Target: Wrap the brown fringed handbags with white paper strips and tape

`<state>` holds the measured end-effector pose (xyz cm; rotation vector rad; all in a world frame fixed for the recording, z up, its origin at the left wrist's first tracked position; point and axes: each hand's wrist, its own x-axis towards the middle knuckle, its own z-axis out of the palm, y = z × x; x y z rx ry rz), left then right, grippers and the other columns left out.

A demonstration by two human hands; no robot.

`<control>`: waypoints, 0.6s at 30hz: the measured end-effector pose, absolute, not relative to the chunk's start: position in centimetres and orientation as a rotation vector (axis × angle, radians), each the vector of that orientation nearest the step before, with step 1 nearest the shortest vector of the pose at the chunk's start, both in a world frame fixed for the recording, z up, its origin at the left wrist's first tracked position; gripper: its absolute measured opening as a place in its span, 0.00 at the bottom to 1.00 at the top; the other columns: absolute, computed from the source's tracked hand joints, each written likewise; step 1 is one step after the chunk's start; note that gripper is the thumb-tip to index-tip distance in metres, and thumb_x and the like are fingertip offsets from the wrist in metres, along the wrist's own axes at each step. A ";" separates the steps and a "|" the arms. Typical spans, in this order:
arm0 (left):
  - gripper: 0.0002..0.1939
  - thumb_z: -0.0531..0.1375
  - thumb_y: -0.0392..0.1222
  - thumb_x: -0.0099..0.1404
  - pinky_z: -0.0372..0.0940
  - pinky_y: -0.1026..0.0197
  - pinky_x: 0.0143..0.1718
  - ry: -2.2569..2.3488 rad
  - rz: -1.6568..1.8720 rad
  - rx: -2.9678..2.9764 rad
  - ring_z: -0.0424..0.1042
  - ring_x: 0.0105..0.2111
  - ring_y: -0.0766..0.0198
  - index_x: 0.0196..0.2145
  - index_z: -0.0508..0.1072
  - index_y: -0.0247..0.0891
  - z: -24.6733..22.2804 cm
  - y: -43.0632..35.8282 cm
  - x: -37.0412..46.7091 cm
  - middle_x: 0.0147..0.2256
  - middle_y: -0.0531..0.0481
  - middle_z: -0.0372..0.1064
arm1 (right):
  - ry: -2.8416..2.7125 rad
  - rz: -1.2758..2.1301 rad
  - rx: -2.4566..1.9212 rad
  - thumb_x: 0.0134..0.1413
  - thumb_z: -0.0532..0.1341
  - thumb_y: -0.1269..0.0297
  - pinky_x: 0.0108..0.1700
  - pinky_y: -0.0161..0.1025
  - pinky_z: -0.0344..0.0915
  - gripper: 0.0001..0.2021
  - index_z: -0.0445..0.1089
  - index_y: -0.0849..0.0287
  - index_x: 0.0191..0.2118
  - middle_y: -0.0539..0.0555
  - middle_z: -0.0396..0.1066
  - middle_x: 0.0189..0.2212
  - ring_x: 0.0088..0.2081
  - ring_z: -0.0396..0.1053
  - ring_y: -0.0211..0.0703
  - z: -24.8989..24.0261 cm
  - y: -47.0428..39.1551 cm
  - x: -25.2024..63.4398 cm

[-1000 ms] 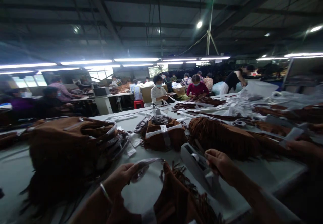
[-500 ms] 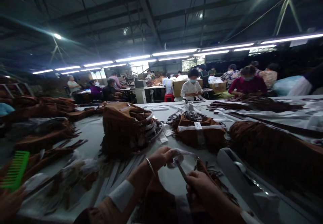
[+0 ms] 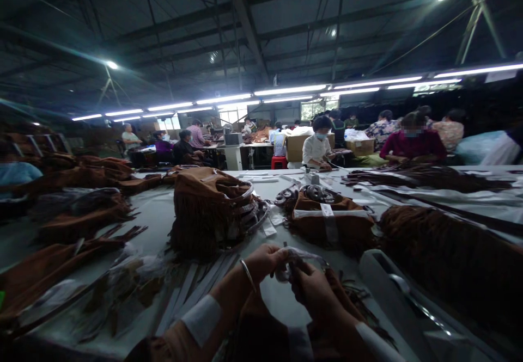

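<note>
My left hand [image 3: 269, 258], with a bangle at the wrist, pinches a ring wrapped in clear film [image 3: 281, 272] on a bag strap. Close beside it, my right hand [image 3: 308, 283] is closed at the same ring; its fingers hide most of what they hold, though a thin dark strip shows near them. Below both hands lies a brown bag [image 3: 261, 318] with a pale strip across it. White wrapping covers part of each forearm.
Brown fringed bags [image 3: 204, 209] and a taped bag [image 3: 330, 215] stand ahead. A grey device [image 3: 392, 291] is at the right, near a dark fringed pile [image 3: 445, 253]. Plastic-wrapped pieces [image 3: 131, 286] lie left. People sit beyond the table.
My right hand has moved up and left to the ring, closer to my left hand. The other person's hand with a green comb at the left has mostly gone out of view. The view has shifted slightly.
</note>
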<state>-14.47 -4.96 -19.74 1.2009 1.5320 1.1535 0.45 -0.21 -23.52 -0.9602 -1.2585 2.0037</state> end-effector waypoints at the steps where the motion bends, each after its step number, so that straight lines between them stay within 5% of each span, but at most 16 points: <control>1: 0.34 0.61 0.73 0.55 0.50 0.65 0.20 1.533 1.167 1.180 0.58 0.18 0.70 0.26 0.72 0.32 -19.8 -4.9 -14.5 0.21 0.52 0.66 | -1.334 1.913 -0.910 0.43 0.70 0.49 0.16 0.32 0.53 0.22 0.67 0.59 0.38 0.46 0.67 0.19 0.15 0.60 0.34 -23.7 -0.3 0.8; 4: 0.34 0.64 0.72 0.51 0.48 0.64 0.20 1.523 1.195 1.127 0.57 0.18 0.71 0.27 0.73 0.32 -20.0 -4.8 -14.5 0.20 0.52 0.66 | -1.712 1.430 -0.710 0.48 0.68 0.53 0.28 0.41 0.68 0.20 0.71 0.58 0.45 0.57 0.77 0.33 0.30 0.74 0.48 -23.7 -0.1 2.4; 6: 0.34 0.66 0.72 0.49 0.48 0.64 0.21 1.514 1.195 1.109 0.58 0.19 0.70 0.28 0.74 0.31 -20.2 -4.7 -14.5 0.21 0.52 0.66 | -1.992 1.038 -0.576 0.57 0.62 0.59 0.39 0.44 0.70 0.10 0.73 0.55 0.43 0.60 0.78 0.38 0.39 0.75 0.51 -23.2 0.5 3.4; 10: 0.35 0.68 0.70 0.45 0.51 0.64 0.24 1.469 1.191 1.095 0.61 0.22 0.69 0.31 0.76 0.30 -20.2 -5.0 -14.3 0.23 0.51 0.67 | -2.343 0.447 -0.504 0.67 0.51 0.66 0.38 0.38 0.63 0.14 0.72 0.56 0.34 0.55 0.74 0.31 0.34 0.71 0.44 -21.5 2.3 4.1; 14: 0.35 0.66 0.71 0.49 0.50 0.64 0.23 1.472 1.187 1.127 0.60 0.21 0.69 0.31 0.77 0.30 -19.7 -5.2 -14.3 0.23 0.50 0.67 | -2.403 0.281 -0.453 0.68 0.51 0.67 0.37 0.36 0.60 0.14 0.70 0.56 0.33 0.53 0.73 0.31 0.33 0.70 0.42 -20.3 2.2 3.7; 18: 0.34 0.63 0.72 0.52 0.48 0.64 0.21 1.582 1.174 1.159 0.56 0.18 0.70 0.27 0.76 0.31 -19.9 -5.2 -14.7 0.20 0.52 0.65 | -2.400 0.474 -0.248 0.67 0.51 0.62 0.32 0.36 0.63 0.16 0.68 0.54 0.28 0.51 0.71 0.26 0.27 0.68 0.41 -20.1 1.3 6.5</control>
